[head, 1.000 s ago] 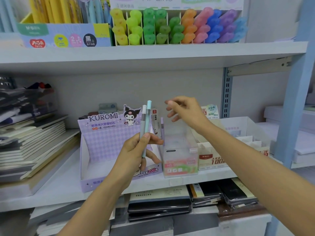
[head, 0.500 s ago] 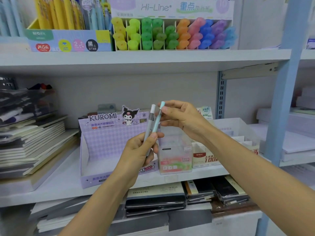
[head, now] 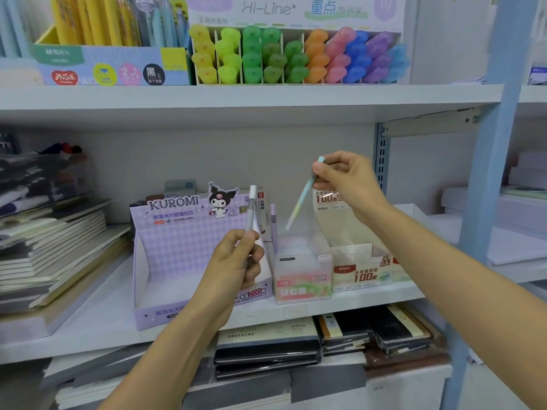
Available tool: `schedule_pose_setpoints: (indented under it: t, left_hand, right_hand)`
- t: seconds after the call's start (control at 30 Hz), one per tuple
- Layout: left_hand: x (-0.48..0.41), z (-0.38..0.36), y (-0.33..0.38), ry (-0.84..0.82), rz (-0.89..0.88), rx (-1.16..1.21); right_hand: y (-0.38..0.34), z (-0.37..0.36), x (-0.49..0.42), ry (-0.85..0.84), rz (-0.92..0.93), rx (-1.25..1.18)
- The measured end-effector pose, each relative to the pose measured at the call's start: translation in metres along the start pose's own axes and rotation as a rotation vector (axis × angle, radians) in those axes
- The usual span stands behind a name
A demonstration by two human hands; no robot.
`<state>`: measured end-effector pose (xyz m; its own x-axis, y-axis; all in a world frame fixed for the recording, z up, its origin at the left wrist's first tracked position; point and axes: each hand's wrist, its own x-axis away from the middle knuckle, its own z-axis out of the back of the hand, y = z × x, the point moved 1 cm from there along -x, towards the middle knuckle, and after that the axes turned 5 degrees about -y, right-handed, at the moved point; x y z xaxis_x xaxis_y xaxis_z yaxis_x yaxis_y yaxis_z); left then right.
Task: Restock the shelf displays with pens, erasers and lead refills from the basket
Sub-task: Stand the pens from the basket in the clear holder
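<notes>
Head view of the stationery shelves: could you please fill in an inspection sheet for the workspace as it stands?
Surface: white middle shelf, holding three display boxes side by side.
Job's things: teal pen slanted tip-down over the clear box; white pen upright before the Kuromi box; purple pen standing in the clear box; beige refill box to its right; basket not seen.
Clutter: stacked notebooks at the shelf's left.
Hands: left hand grips the white pen; right hand pinches the teal pen's top.
Cables: nothing seen.
Surroundings: highlighters on the shelf above; dark notebooks below; blue upright at right.
</notes>
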<state>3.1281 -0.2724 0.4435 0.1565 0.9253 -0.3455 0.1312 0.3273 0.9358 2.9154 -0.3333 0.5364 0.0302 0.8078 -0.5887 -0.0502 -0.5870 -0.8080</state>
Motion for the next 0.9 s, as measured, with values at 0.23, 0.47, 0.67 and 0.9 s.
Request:
schedule_pose_setpoints:
  t: [0.23,0.47,0.67,0.9]
  left_hand:
    - [-0.003,0.000,-0.002,0.047,-0.052,0.065]
    - [-0.006,0.010,-0.005,0.057,-0.052,0.051]
    - [-0.012,0.014,-0.008,0.045,-0.049,0.061]
    - [-0.019,0.013,-0.009,0.040,-0.035,0.054]
  right_hand:
    - [0.044,-0.029,-0.007,-0.073,0.018,0.278]
    - [0.060,-0.039,-0.019,-0.122,0.048,0.396]
    - [0.064,-0.036,-0.025,-0.151,0.044,0.385]
    - [0.062,-0.029,-0.028,-0.161,0.057,0.395]
